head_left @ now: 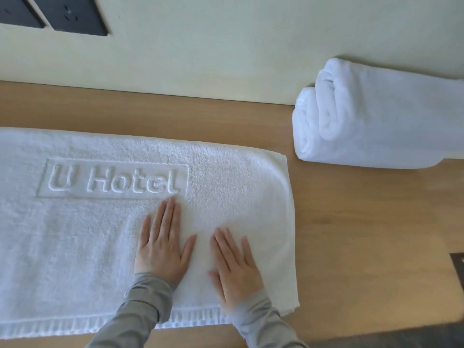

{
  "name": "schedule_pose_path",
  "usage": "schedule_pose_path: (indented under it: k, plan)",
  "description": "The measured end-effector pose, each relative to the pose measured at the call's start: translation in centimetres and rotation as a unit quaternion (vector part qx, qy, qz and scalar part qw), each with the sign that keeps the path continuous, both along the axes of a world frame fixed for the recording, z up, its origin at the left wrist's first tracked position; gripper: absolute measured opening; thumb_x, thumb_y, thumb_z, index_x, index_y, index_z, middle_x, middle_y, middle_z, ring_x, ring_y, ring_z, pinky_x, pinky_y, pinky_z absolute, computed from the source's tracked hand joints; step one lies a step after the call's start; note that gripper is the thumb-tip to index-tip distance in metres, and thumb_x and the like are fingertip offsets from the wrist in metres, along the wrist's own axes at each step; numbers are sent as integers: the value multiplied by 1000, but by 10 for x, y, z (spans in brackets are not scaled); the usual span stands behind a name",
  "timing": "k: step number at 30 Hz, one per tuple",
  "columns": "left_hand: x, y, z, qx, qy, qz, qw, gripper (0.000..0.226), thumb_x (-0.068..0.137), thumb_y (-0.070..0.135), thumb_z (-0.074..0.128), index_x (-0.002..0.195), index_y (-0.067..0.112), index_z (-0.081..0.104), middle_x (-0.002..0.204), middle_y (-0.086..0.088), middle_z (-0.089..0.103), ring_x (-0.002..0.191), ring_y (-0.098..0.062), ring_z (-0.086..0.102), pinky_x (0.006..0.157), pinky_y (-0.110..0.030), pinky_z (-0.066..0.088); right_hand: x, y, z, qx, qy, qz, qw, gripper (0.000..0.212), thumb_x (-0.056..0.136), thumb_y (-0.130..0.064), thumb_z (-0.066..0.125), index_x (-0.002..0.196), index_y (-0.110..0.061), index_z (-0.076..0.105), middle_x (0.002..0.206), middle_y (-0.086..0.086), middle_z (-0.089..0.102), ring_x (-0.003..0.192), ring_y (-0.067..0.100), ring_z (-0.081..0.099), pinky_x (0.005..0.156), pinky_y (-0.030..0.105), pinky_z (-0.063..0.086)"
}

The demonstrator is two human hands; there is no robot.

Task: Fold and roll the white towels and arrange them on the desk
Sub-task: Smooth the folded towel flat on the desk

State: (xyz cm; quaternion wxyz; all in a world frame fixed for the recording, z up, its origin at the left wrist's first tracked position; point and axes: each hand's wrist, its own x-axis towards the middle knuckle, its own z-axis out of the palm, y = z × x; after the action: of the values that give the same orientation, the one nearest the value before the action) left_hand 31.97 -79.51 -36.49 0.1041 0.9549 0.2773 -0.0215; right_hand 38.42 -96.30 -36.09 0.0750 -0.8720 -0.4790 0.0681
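The flat towel (100,234) is spread on the surface (364,222) at the left, logo up. It is pressed by the left hand (162,244) and the right hand (234,267), both laid flat with fingers straight and nothing grasped. If pressure is applied unevenly, the layers could be rucked and a crooked roll produced. At the right, well apart, a rolled towel (376,121) is set by the wall and hinders nothing.

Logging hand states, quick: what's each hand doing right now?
Left hand: open, pressing flat on the flat towel.
Right hand: open, flat on the same towel.
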Motion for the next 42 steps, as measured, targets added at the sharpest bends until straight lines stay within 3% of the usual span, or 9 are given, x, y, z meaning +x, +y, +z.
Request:
schedule_pose_path:
  k: [6,10,14,18,23,26,29,33,42]
  plan:
    - [0,-1,1,3,4,2,1000,73,93,53,16,148,4,21,156,-8,20,144,-19,17,118,-41,9,16,-95,5,-74,40,-159,984,62,98,-44,9,145,-5,17,158,5,12,145,17,7,114,40,12]
    - [1,0,1,0,10,4,1000,73,94,53,15,147,4,22,155,-9,23,143,-19,18,118,-41,9,34,-94,21,-28,51,-198,978,63,98,-43,9,142,0,23,148,17,30,145,9,-5,115,33,4]
    - [1,0,1,-3,12,2,1000,74,94,54,11,147,3,23,155,-9,23,143,-20,18,118,-42,10,85,-24,39,75,61,-106,990,57,97,-34,23,144,0,23,153,14,21,144,21,8,118,36,6]
    - [1,0,3,-6,8,0,1000,75,94,55,11,146,2,25,154,-10,25,142,-21,21,118,-42,11,144,55,27,3,41,30,999,58,99,-33,25,148,-5,11,157,6,6,145,17,-4,119,38,-2]
    - [1,1,3,-14,0,2,1000,75,95,55,11,145,2,27,154,-9,26,142,-19,20,118,-40,10,215,67,4,-37,19,15,999,55,101,-31,26,149,-9,9,158,6,5,146,18,2,118,29,-5]
    - [2,1,4,-15,1,4,1000,74,95,54,12,145,3,27,154,-9,26,142,-18,18,117,-40,10,236,61,7,49,89,-109,989,47,101,-25,33,144,-6,30,152,12,29,142,24,22,118,34,10]
    - [2,1,4,-15,2,5,1000,74,95,54,11,145,3,28,153,-9,27,142,-18,19,117,-41,11,250,54,18,130,105,-246,955,31,94,-8,47,122,2,55,122,22,56,117,36,48,101,39,36]
    - [2,2,5,-20,3,6,1000,74,95,55,11,145,3,30,153,-9,28,142,-18,20,117,-41,12,252,46,27,120,90,-228,962,8,82,1,59,86,6,63,93,21,61,93,35,53,85,42,42]
    - [1,2,4,-22,-10,5,1000,73,95,53,14,144,3,31,152,-9,30,141,-19,21,116,-43,15,256,50,28,4,-25,-166,986,17,80,13,47,84,5,62,91,22,59,93,34,52,75,36,38]
